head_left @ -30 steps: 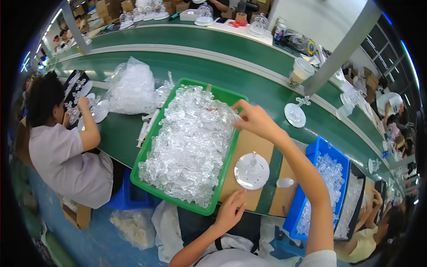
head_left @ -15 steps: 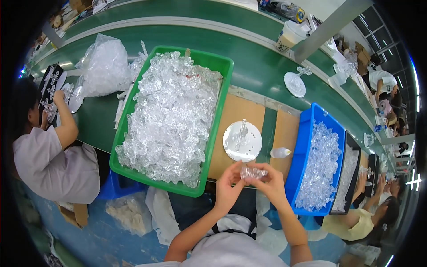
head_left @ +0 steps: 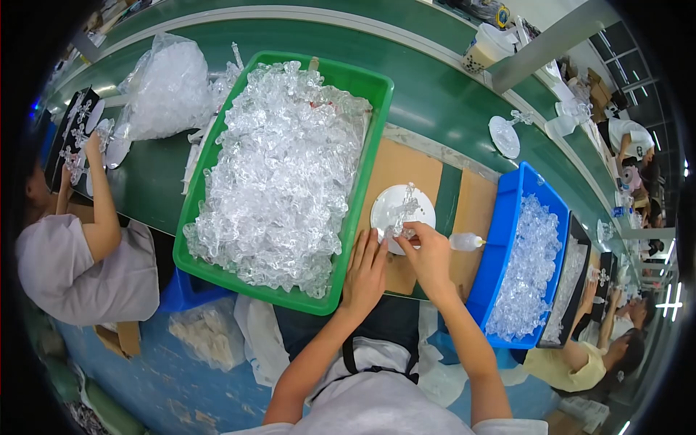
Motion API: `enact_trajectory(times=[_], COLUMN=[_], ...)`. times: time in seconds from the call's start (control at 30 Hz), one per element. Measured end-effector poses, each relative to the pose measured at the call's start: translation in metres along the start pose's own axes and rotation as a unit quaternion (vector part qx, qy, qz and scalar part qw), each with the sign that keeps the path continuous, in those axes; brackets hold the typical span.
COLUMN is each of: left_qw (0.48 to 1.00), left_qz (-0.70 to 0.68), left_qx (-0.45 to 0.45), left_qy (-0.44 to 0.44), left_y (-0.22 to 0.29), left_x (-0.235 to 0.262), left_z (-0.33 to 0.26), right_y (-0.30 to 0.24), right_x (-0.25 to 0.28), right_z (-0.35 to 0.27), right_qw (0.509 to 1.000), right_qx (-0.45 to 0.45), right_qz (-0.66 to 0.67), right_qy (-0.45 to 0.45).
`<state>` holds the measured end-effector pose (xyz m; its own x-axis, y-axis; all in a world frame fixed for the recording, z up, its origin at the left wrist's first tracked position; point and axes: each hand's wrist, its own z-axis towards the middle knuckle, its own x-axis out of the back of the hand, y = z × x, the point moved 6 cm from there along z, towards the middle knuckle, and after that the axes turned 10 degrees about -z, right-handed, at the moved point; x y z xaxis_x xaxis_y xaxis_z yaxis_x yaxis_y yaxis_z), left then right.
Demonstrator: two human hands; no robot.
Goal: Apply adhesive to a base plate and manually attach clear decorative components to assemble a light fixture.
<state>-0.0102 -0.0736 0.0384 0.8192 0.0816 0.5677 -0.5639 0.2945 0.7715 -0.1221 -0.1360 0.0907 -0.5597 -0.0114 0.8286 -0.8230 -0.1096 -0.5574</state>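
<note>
A cup (head_left: 487,51) stands just beside a grey post (head_left: 558,42). On the blue floor (head_left: 181,391), a plastic bag (head_left: 210,335) lies near a carton (head_left: 127,339). A co-worker (head_left: 85,272) is at far left.

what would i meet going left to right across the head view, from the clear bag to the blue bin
Clear plastic bag → green bin → white disc → small whitish bottle → blue bin.

Green tub (head_left: 368,82), blue tub (head_left: 500,239) (vivid), white disc (head_left: 384,209)
</note>
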Motion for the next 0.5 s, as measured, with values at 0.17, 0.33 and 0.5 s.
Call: enact_trajectory(times=[0.17,0.33,0.5], left_qw=[1.0,1.0,0.999], left_qz=[-0.01,-0.018,-0.002], left_qx=[-0.01,-0.008,-0.036], left_qy=[0.0,0.002,-0.015], left_y=[0.0,-0.003,-0.001], left_x=[-0.002,-0.002,-0.003], left_z=[0.0,-0.002,-0.002], right_y=[-0.012,-0.013,-0.006], right_x=[-0.002,-0.005,-0.002], right_z=[-0.008,-0.004,0.001], right_qw=[0.99,0.988,0.987], right_qx=[0.042,0.045,0.104], right_qz=[-0.129,-0.147,-0.122], right_qy=[0.042,0.015,-0.006])
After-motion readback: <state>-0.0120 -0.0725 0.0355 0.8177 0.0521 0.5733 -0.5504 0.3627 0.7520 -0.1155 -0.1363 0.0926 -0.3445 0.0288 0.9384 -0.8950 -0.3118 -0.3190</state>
